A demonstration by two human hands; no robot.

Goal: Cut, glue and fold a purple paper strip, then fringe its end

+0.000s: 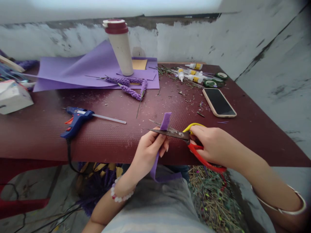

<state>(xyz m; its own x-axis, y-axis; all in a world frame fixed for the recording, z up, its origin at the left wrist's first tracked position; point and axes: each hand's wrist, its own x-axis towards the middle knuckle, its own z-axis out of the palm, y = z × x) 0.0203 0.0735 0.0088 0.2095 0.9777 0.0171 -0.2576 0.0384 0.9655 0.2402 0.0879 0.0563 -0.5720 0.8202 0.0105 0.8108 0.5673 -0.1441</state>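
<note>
My left hand (pixel 152 147) pinches a purple paper strip (pixel 166 121) close to the table's front edge. One end of the strip stands up above my fingers; the rest hangs down and curls over my lap. In my right hand (pixel 210 142) is a pair of scissors (pixel 199 155) with one yellow and one red handle. Its dark blades point left and lie around the strip just above my left fingertips. Small cuts seem to run along one side of the raised end. Purple flower sprigs (pixel 131 92) lie behind my hands.
A blue glue gun (pixel 79 119) with a glue stick lies at left. Behind stand a tumbler (pixel 120 48) and purple paper sheets (pixel 73 71). At right are a phone (pixel 220 102), small glue bottles (pixel 195 78), green tape rolls (pixel 210 83) and scattered stem bits.
</note>
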